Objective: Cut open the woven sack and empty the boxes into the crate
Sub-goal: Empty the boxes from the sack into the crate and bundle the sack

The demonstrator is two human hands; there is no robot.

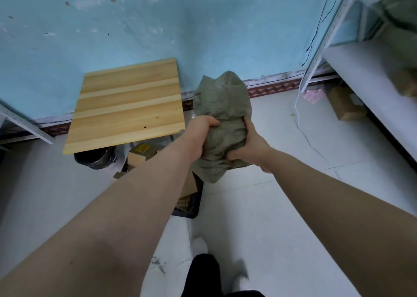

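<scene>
A grey-green woven sack [222, 107] hangs in the air in front of me, bunched and crumpled. My left hand [199, 136] grips its left side and my right hand [250, 147] grips its right side, fingers curled into the fabric. Below my left forearm, the corner of a black crate [191, 208] stands on the floor with brown cardboard boxes [188, 187] in it, mostly hidden by the arm. A box with a yellow label [142, 152] lies beside it under the table.
A small wooden table [126, 107] stands against the blue wall at the left, a black bucket [96, 159] beneath it. A white metal shelf [365, 71] runs along the right, with cardboard boxes [345, 107] under it. White tiled floor [282, 138] lies ahead; my feet are below.
</scene>
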